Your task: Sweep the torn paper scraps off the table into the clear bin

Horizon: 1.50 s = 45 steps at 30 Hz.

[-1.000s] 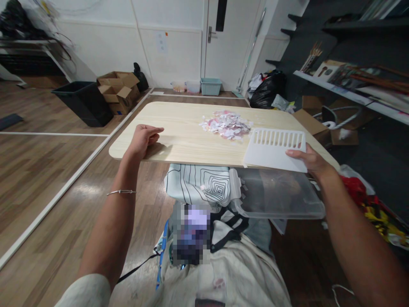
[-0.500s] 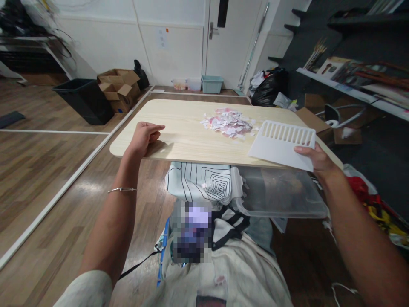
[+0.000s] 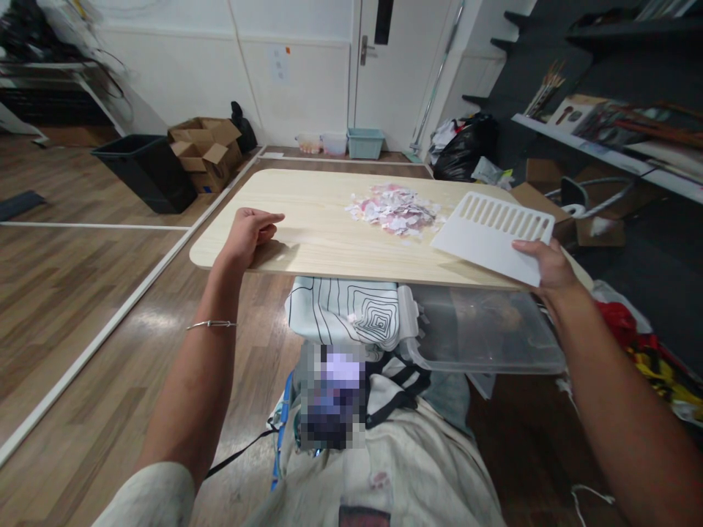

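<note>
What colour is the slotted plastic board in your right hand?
The flat slotted plastic board is plain white; head view.

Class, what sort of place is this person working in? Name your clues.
Likely an art or craft studio: paintbrushes stand on the shelf, torn paper scraps lie heaped on the table, and the right hand holds a white slotted scraper.

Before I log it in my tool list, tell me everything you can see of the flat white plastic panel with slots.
The flat white plastic panel is a thin rectangular sheet with a row of narrow slots along its far edge. The right hand grips its near right corner, thumb on top, holding it tilted over the pale wooden table. Its left corner lies beside the heap of torn paper scraps.
</note>
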Tool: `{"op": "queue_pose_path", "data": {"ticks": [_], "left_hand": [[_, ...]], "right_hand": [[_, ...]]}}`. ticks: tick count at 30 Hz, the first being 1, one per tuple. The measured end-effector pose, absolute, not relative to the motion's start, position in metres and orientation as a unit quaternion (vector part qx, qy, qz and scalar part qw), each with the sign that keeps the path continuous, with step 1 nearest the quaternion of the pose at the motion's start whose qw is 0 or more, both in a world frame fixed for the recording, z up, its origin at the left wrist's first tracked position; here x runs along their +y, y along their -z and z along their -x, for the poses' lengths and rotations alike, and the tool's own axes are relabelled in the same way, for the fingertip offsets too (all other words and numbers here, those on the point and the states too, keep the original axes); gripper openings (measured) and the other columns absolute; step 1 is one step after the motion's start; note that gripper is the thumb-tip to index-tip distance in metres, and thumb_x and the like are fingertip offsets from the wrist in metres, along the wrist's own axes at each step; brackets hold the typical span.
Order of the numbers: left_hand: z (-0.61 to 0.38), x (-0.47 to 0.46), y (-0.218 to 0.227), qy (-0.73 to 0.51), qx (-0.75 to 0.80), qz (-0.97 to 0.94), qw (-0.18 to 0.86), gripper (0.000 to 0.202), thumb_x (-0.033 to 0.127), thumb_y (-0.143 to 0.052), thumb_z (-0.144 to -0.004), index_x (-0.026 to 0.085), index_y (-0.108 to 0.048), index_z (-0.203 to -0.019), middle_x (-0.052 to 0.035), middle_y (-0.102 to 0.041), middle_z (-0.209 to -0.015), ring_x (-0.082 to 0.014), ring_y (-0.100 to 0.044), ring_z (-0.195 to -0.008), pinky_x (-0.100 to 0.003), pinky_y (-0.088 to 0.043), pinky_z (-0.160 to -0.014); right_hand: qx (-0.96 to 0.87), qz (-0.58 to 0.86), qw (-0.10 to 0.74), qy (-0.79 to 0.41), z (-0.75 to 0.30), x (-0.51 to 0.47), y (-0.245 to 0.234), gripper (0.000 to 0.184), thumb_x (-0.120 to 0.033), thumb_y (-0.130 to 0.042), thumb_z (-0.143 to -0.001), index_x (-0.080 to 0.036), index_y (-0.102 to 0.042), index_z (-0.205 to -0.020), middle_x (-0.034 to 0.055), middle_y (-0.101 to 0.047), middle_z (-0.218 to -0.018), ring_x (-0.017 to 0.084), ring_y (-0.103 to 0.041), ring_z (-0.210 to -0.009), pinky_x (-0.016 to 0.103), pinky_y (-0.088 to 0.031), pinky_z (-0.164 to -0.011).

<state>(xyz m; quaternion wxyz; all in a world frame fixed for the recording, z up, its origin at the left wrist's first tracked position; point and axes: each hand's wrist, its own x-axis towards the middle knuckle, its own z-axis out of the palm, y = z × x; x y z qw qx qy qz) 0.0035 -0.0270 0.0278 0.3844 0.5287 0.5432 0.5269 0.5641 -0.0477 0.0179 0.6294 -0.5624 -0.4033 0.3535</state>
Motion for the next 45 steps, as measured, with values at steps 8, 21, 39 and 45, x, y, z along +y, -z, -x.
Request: {"op": "queue_pose_path", "data": {"ticks": [8, 21, 39, 45], "left_hand": [[-0.007, -0.030, -0.032, -0.523, 0.557, -0.522, 0.378, 0.061, 0.036, -0.083, -0.076, 0.030, -0.025, -0.060, 0.0080, -0.023, -0.050, -0.0063, -0.015, -0.049, -0.028, -0.012, -0.049], [-0.005, -0.029, -0.030, -0.522, 0.551, -0.531, 0.378, 0.061, 0.040, -0.085, -0.073, 0.031, -0.026, -0.058, 0.0075, -0.023, -0.050, -0.0067, -0.015, -0.049, -0.028, -0.011, -0.047], [-0.004, -0.027, -0.028, -0.521, 0.547, -0.534, 0.379, 0.062, 0.040, -0.084, -0.074, 0.030, -0.026, -0.057, 0.0073, -0.023, -0.049, -0.0067, -0.015, -0.049, -0.030, -0.010, -0.049], [-0.003, -0.028, -0.027, -0.521, 0.546, -0.537, 0.377, 0.062, 0.040, -0.085, -0.075, 0.030, -0.026, -0.058, 0.0077, -0.023, -0.051, -0.0066, -0.014, -0.049, -0.030, -0.009, -0.048]], "right_hand": [[-0.419, 0.534, 0.643, -0.354, -0.562, -0.045, -0.015, 0.039, -0.030, -0.092, -0.058, -0.030, -0.078, -0.094, 0.0021, -0.092, -0.094, 0.033, -0.089, -0.090, 0.041, -0.078, -0.084], [-0.439, 0.563, 0.588, -0.380, -0.568, -0.045, -0.017, 0.050, -0.043, -0.097, -0.067, -0.030, -0.076, -0.111, 0.0038, -0.087, -0.088, 0.032, -0.083, -0.077, 0.039, -0.068, -0.056], [-0.492, 0.479, 0.571, -0.449, -0.559, -0.054, -0.027, 0.077, -0.055, -0.114, -0.069, -0.032, -0.076, -0.131, 0.0063, -0.094, -0.107, 0.033, -0.093, -0.078, 0.028, -0.066, -0.044], [-0.456, 0.478, 0.609, -0.439, -0.559, -0.057, -0.029, 0.086, -0.020, -0.108, -0.063, -0.042, -0.075, -0.140, -0.0008, -0.089, -0.141, 0.026, -0.089, -0.097, 0.034, -0.076, -0.058]]}}
